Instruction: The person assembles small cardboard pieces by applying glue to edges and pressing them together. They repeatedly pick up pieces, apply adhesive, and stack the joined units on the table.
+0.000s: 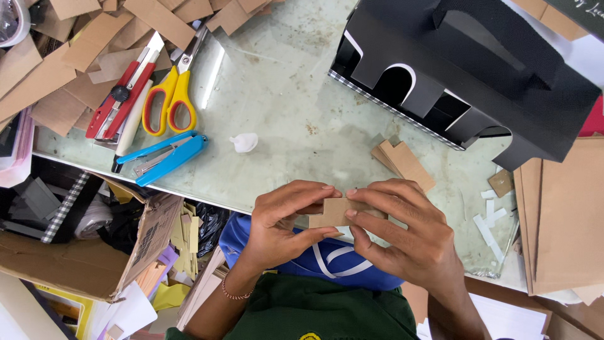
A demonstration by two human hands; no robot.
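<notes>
1. Two hands worked one small notched cardboard piece point(331, 212) near the bench's point(296, 113) front edge, over a blue cloth point(251, 236) on the lap.
2. Left hand point(283, 223) closed its grip on the piece's left end, thumb below, fingers curled over the top edge.
3. Right hand point(402, 233) pinched the right end, fingertips point(352, 214) pressed on the face; both grips were tight, nothing else held.
4. Step in hand, as judged: folding or aligning the cut tab on the piece. The next move probably called for a steady pinch along the crease line, with both thumbs kept close.
5. The piece sat directly between the two grips, touching both, raised off the bench.
6. A stack of similar cardboard pieces point(402, 162) lay just beyond the right hand.
7. A black paper house model point(465, 69) stood at the far right.
8. Yellow-handled scissors point(171, 94), red utility knife point(119, 97) and blue stapler point(165, 156) lay well apart at far left, among cardboard scraps point(75, 50).
9. White paper strips point(491, 220) lay near the right edge.
</notes>
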